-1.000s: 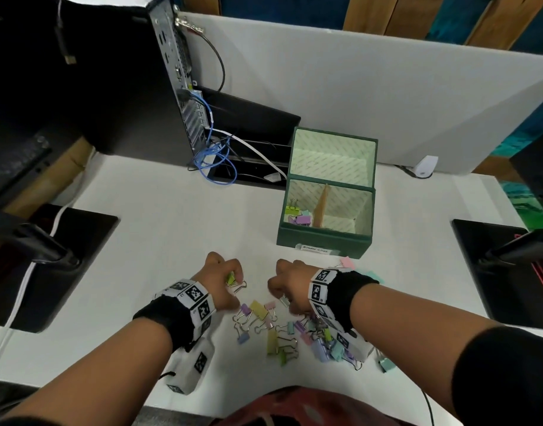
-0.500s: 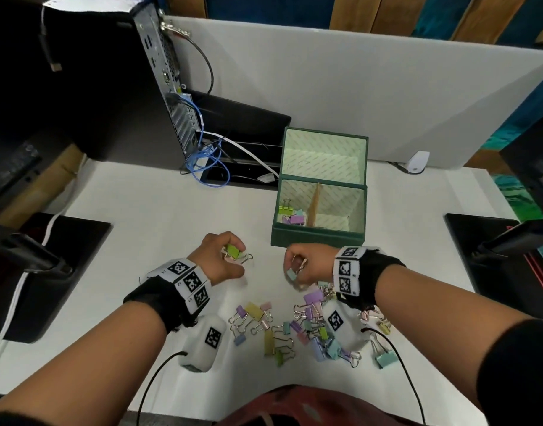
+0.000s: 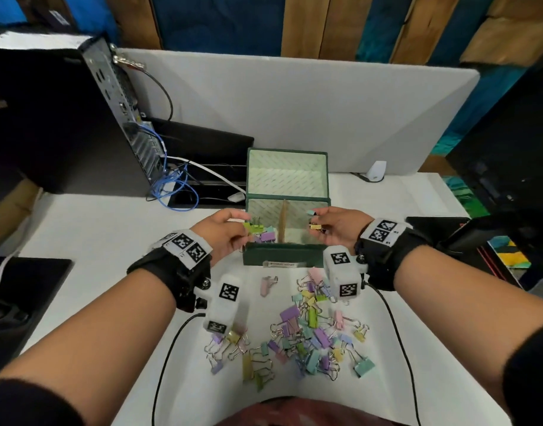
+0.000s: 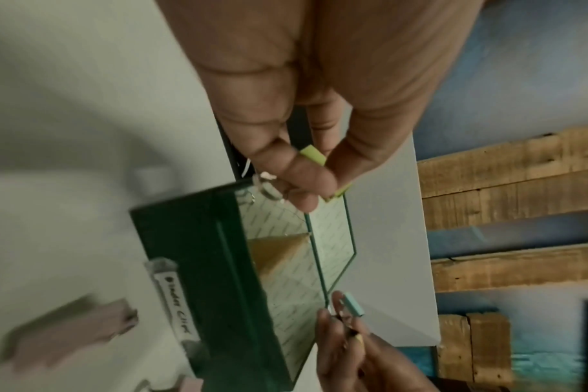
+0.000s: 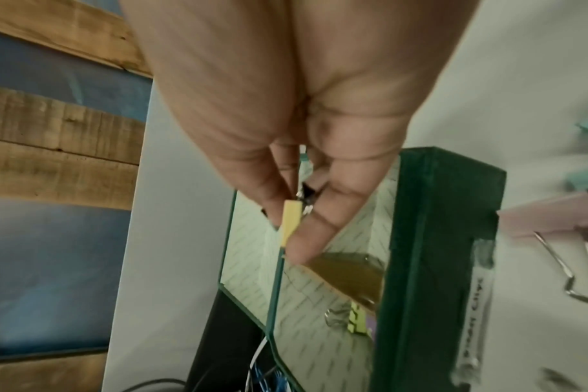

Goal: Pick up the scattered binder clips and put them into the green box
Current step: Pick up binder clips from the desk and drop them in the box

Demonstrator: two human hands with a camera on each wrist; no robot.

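Left grip (image 3: 225, 230) pinches my lime clip (image 3: 252, 225), right grip (image 3: 334, 229) clamps a yellow clip (image 3: 315, 226), both over the green box (image 3: 282, 259); computer tower (image 3: 64, 118) behind, loose clips (image 3: 307, 333) crowd the bench (image 3: 95, 229).

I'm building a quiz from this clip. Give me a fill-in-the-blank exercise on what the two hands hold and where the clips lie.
1. The left hand pinches a ____ binder clip.
2. The green box is split by a divider into ____ compartments.
3. The clips already in the box lie in its ____ compartment.
4. The right hand holds a teal clip and a ____ one.

Missing words: green; two; left; yellow
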